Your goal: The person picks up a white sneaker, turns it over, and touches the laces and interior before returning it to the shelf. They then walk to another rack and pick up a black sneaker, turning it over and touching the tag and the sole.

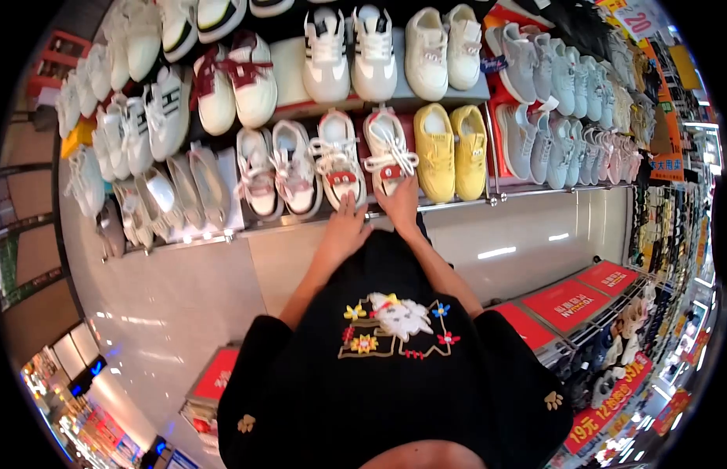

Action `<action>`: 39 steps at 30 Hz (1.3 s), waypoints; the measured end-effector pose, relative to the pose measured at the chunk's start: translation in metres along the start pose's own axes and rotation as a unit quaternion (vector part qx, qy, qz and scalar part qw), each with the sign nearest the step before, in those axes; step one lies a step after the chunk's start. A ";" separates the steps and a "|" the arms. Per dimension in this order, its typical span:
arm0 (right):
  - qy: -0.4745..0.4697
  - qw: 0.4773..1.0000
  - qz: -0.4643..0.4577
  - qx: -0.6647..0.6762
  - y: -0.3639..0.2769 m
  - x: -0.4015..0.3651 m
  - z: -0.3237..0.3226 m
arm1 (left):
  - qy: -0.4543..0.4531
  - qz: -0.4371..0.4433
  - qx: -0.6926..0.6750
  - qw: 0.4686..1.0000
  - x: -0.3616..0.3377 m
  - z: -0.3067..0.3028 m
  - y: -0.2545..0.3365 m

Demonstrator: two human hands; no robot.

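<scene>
Two white lace-up sneakers with red patches on their toes stand side by side on the front row of a shoe rack. My left hand rests its outstretched fingers at the toe of the left sneaker. Around the toe of the right sneaker, my right hand has its thumb on one side and its fingers on the other. Pink-and-white sneakers sit to the left of this pair, and yellow sneakers to the right.
Behind are more white sneakers on a raised row. The rack's metal front rail runs below the shoes. Grey and pale shoes continue at right. Red-topped benches stand lower right, over the tiled floor.
</scene>
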State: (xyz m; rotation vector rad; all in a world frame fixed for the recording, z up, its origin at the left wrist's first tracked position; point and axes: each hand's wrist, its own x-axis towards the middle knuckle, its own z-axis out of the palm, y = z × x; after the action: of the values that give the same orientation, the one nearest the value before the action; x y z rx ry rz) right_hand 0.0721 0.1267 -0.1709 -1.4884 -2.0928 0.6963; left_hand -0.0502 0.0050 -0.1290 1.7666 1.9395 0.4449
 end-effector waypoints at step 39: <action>0.084 0.865 -0.151 0.471 -0.207 0.126 -0.303 | 0.390 0.134 -0.726 0.551 0.123 -0.246 0.170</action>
State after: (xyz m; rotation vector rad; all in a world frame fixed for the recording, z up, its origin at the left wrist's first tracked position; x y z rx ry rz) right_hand 0.0820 0.2278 0.2039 -0.6209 -1.4187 1.1723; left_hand -0.0496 0.1657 0.1517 0.5675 0.7374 2.3514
